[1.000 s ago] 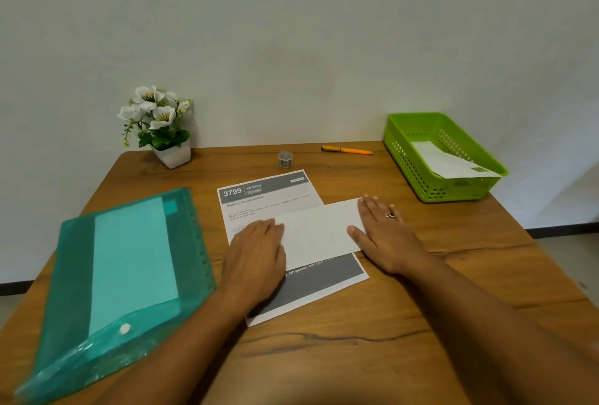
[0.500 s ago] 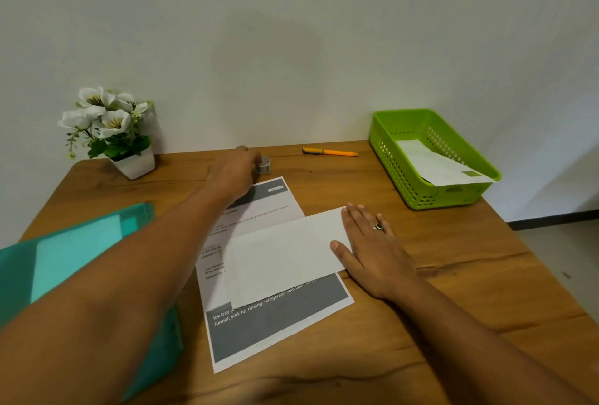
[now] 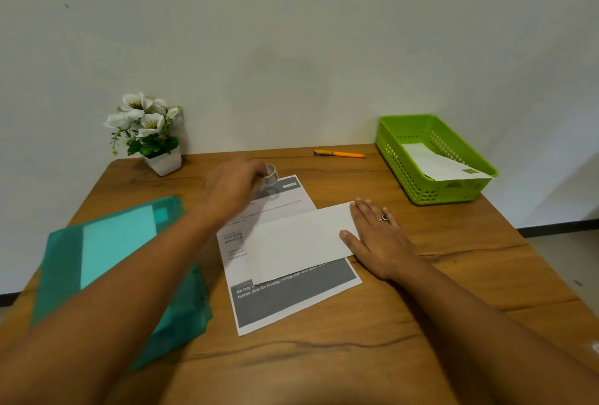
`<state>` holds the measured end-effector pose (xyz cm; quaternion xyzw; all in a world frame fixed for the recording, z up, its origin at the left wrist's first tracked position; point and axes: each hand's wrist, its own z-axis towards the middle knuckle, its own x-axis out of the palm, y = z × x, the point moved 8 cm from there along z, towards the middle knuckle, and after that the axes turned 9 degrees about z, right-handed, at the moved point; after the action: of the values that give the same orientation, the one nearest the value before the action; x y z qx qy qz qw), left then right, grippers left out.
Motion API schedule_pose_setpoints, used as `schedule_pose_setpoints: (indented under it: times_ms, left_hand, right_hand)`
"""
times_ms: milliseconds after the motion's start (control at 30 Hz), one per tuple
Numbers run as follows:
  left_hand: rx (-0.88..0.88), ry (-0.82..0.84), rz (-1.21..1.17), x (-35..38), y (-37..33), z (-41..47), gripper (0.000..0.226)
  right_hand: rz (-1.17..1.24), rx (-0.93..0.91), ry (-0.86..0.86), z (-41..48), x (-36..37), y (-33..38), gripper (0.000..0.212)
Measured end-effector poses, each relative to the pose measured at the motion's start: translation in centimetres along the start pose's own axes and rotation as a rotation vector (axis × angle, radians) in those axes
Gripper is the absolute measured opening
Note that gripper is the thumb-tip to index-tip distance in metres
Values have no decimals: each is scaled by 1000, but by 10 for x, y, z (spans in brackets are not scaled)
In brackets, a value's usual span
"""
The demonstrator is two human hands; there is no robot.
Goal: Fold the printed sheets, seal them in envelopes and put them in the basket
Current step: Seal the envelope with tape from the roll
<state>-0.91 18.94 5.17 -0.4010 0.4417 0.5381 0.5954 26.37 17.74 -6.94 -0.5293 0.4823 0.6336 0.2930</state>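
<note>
On the wooden table (image 3: pixel 437 291) in front of me, my right hand (image 3: pixel 379 239) lies flat, fingers straight, pressing the right end of a white envelope (image 3: pixel 298 242). The envelope rests across a printed sheet (image 3: pixel 291 301), which lies unfolded beneath it. My left hand (image 3: pixel 233 190) is farther back, over the sheet's top edge, its fingers curled around a small roll of tape (image 3: pixel 271 174); that hand is blurred, so I cannot tell the exact grip. My hands are well apart. The green basket (image 3: pixel 393 152) sits at the far right corner with another envelope (image 3: pixel 434 163) inside. An orange pen (image 3: pixel 340 154) lies near the wall, a teal folder (image 3: pixel 113 259) to my left, and a flower pot (image 3: pixel 149 132) behind it.
</note>
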Motion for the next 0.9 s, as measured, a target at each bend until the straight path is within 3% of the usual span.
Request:
schedule_pose_setpoints:
  times_ms: [167,233,333,400,500,900]
  left_hand:
    - [-12,21,-101,-11,-6,-54,11]
    - [-31,20,-153,-13,-6,-72,8]
    - [-78,43,-202,-13,-8,-88,10]
    - [-75,46,-217,-14,-12,-94,11]
    - [-37,17,-266,-21,-20,-99,4]
    - [-10,-46,-429,-35,-15,-109,18]
  right_hand:
    - [59,57,78,0,-10,9,82]
    - [132,30,0,0,-24,30,81]
    - [440,-69,-154,-6,-47,75,57]
    - [674,-141,-173,-10,-54,103,41]
    - [836,-191,-197,-11,-57,127,24]
    - [1044,-147,-216,-15,-71,135,6]
